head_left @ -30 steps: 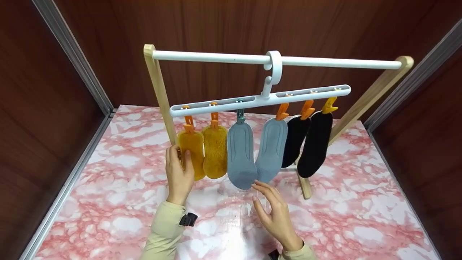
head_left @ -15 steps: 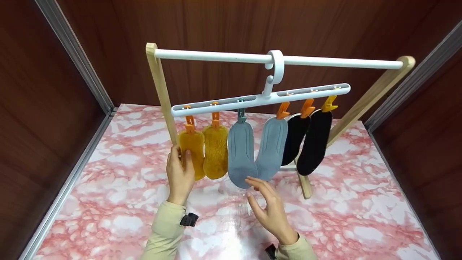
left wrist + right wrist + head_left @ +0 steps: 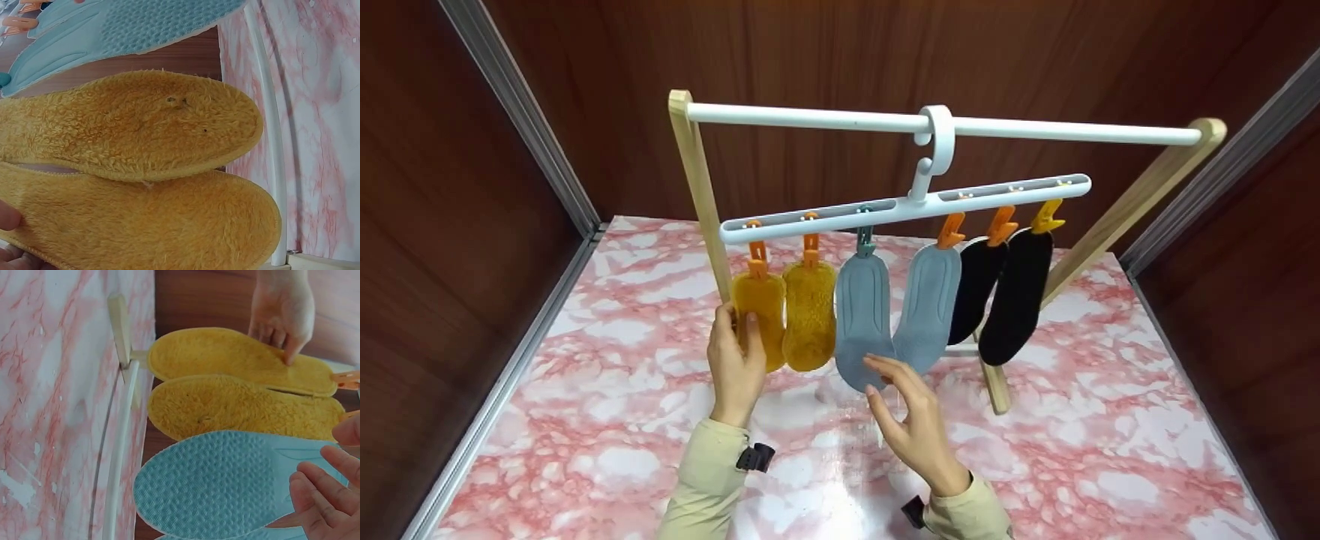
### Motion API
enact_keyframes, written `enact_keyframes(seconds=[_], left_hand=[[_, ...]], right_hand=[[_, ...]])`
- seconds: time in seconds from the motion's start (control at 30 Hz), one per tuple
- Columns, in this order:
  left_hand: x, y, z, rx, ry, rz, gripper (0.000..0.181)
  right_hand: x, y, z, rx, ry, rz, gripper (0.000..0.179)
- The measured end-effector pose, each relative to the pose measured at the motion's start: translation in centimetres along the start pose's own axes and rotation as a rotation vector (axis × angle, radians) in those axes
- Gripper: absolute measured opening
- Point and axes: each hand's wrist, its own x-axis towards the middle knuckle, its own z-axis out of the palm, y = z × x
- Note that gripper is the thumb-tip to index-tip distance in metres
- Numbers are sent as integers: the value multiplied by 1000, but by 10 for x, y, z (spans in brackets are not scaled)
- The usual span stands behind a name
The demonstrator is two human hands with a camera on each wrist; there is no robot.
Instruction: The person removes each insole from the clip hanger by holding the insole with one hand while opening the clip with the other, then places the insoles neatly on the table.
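Left forearm [image 3: 701, 480] reaches forward, tilted slightly inward | left grip [image 3: 737, 375] pinches, thumb [image 3: 754, 343] on near side, fingers [image 3: 723, 319] on far side, tips hidden from head view | right forearm [image 3: 971, 508] angles forward and inward | right grip [image 3: 915, 420] lower, relaxed, fingers [image 3: 895, 370] lightly bent, thumb [image 3: 883, 412] spread apart | gap between the two

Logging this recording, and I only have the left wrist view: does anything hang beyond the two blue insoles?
Observer: Yes, in the head view, two black insoles hang at the right end of the white hanger.
Operator: What else am I missing nearby?
Observer: The right hand, thumb apart from the fingers, before one blue insole; I can't tell whether they touch.
Operator: What supports everything?
Observer: The hanger's hook sits over an upper white rod.
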Motion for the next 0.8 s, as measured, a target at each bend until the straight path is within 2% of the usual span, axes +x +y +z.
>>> enact_keyframes(seconds=[0.5, 0.8], left_hand=[[-2, 0, 1, -21, 22, -21, 23], [-4, 1, 3, -32, 21, -7, 20]], right_hand=[[19, -5, 5, 52, 30, -19, 35], [25, -6, 3, 104, 32, 19, 33]])
